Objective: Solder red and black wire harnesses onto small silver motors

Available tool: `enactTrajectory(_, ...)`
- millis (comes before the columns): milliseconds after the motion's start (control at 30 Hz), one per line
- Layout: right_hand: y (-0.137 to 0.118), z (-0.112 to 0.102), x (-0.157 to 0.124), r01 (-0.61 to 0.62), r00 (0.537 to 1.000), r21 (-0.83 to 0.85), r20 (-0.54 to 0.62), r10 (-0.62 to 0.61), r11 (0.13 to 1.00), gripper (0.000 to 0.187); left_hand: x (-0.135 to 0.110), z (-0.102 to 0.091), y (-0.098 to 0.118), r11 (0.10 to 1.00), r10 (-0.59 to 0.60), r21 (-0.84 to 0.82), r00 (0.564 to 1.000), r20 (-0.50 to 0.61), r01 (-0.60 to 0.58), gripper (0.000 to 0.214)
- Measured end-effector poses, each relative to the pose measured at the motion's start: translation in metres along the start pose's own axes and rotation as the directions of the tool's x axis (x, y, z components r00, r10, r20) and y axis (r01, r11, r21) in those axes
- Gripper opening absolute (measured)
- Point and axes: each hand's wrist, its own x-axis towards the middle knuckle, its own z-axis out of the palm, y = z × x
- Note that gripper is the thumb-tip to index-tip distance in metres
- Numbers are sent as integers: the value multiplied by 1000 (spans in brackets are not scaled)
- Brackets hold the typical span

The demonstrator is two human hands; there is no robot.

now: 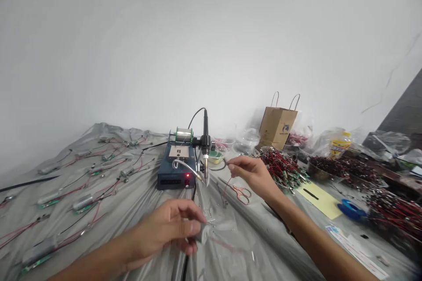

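Note:
My left hand (pixel 176 228) is closed around a small grey cylinder (pixel 201 232), mostly hidden by the fingers; a blurred reddish wire trails to its right. It is low in front of the soldering iron (pixel 206 158), which stands tip down in its stand. My right hand (pixel 250 173) pinches a thin red wire (pixel 225 193) that hangs below the fingertips. Scissors (pixel 242 193) with orange handles lie on the sheet just below that hand. Behind the left hand is the blue soldering station (pixel 176 178), its red light lit, with a solder spool (pixel 183 135) on top.
Several grey cylinders (pixel 82 202) with green boards and wires lie on the left of the grey plastic sheet (pixel 132 215). On the right are a wire bundle (pixel 283 169), yellow paper (pixel 319 199), a blue tape roll (pixel 351 209) and a paper bag (pixel 278 127).

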Motion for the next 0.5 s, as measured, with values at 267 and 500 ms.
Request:
enactTrajectory(267,12,-1,1,-4,969,101,-245,29,995,23,-8,0,6,990,-126,-31,958,258,139,40)
enactTrajectory(500,13,10,-11,16,965,4,-263,-14,1000,17,-4,-7,-6,980,-136,-117,968,210,163,44)
